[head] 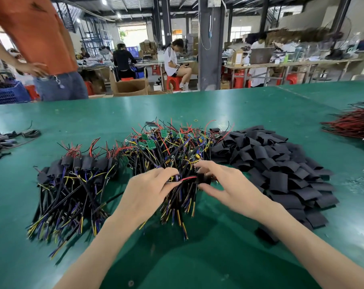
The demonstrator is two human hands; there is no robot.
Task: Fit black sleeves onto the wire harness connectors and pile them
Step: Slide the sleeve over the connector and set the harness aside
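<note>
Head view: pinching dark connector of red-wired harness in left hand, gripping short black tubular sleeve in right hand just to its right, lining both along one left-right axis above tangled wire heap.

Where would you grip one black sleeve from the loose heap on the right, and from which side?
Pinch an upper sleeve across its flat faces near an open end, coming from above on the near side. The sleeves lie flattened and overlapping, so top edges stand free, probably closest to the right hand.
</note>
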